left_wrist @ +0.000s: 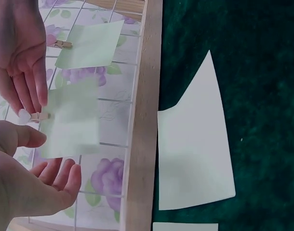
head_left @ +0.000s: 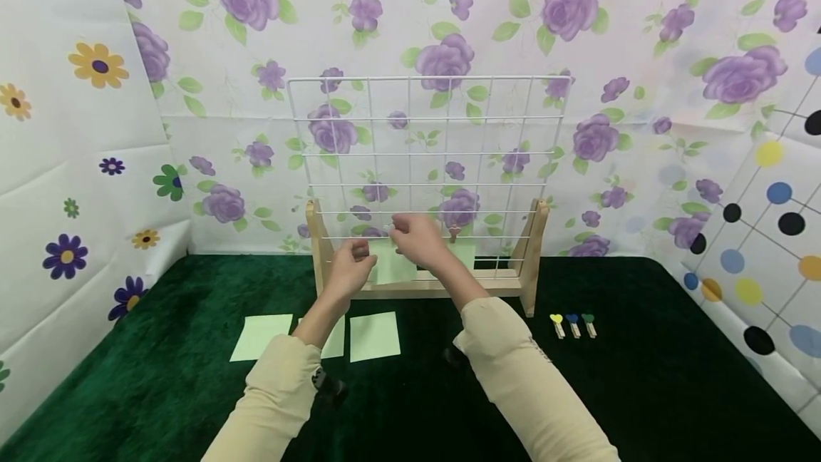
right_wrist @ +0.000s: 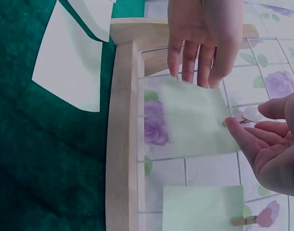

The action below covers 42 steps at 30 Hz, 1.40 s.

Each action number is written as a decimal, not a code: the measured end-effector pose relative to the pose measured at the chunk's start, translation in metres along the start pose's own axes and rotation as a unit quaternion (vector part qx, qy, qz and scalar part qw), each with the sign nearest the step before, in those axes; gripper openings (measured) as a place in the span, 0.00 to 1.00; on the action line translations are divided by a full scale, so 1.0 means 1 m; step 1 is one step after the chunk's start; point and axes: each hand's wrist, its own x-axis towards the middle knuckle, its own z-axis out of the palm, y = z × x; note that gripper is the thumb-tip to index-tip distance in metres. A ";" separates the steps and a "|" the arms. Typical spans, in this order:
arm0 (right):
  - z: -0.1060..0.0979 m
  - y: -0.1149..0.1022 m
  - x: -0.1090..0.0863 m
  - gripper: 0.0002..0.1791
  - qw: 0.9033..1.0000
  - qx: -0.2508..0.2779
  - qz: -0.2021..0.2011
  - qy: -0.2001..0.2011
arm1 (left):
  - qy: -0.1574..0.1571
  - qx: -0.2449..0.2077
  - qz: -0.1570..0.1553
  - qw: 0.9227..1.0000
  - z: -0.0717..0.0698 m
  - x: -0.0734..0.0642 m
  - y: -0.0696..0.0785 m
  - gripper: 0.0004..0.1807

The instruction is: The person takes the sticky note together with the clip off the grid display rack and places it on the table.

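Note:
A pale green paper sheet (head_left: pixel 394 268) hangs against the white wire grid (head_left: pixel 428 79), with a wooden clip (left_wrist: pixel 39 116) bearing a white heart at its top edge. My right hand (head_left: pixel 420 239) is beside this clip, thumb and fingers spread apart around its heart end. At the sheet's left side is my left hand (head_left: pixel 349 269), its fingers relaxed and the thumb (left_wrist: pixel 33 134) close to the sheet's corner. To the right, a second green sheet (right_wrist: pixel 202 207) hangs from a clip with a pink heart (right_wrist: pixel 267 216), partly behind my right forearm in the head view.
The grid stands in a wooden base (head_left: pixel 529 262) on green cloth (head_left: pixel 641 376). Before it lie three pale sheets (head_left: pixel 375 337), partly covered by my left arm. Three clips, with yellow (head_left: pixel 556 319), blue (head_left: pixel 572 319) and green (head_left: pixel 588 319) hearts, lie at the right. Flowered sheeting hangs behind.

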 end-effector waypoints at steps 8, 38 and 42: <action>0.003 -0.001 0.005 0.21 0.999 -0.043 -0.009 0.013 | 0.019 -0.009 -0.007 1.000 0.000 0.004 -0.004 0.18; 0.014 0.016 0.011 0.12 0.979 -0.144 -0.091 0.112 | 0.074 -0.022 0.029 0.997 0.003 0.004 -0.005 0.11; 0.014 0.020 0.012 0.10 0.977 -0.145 -0.100 0.120 | 0.079 -0.026 0.030 0.996 0.004 0.006 -0.005 0.11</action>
